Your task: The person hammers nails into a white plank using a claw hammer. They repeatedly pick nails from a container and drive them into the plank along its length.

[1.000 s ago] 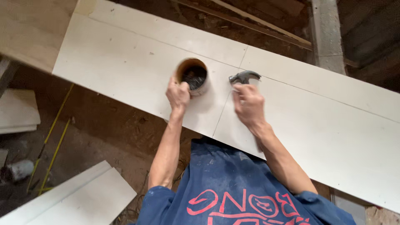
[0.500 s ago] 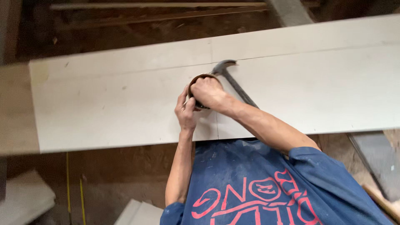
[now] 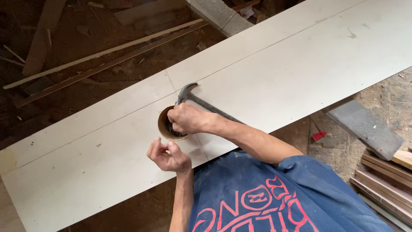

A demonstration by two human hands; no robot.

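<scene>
So the right hand point(image 3: 186, 118) is dipped into a small round brown tub point(image 3: 166, 124), fingers curled down inside it; can't tell if they've actually pinched anything in there. The tub sits on a long white board point(image 3: 300, 68), right by a seam between panels. A claw hammer point(image 3: 201, 102) lies on the board just behind that hand, head pointing up and away, the handle running under the forearm. The left hand point(image 3: 168, 155) hovers just below the tub at the board's near edge, fingers loosely bunched together, nothing clearly in it. Dirt floor point(image 3: 86, 38) with wood scraps beyond, and stacked planks point(image 3: 386, 180) off to the right.
</scene>
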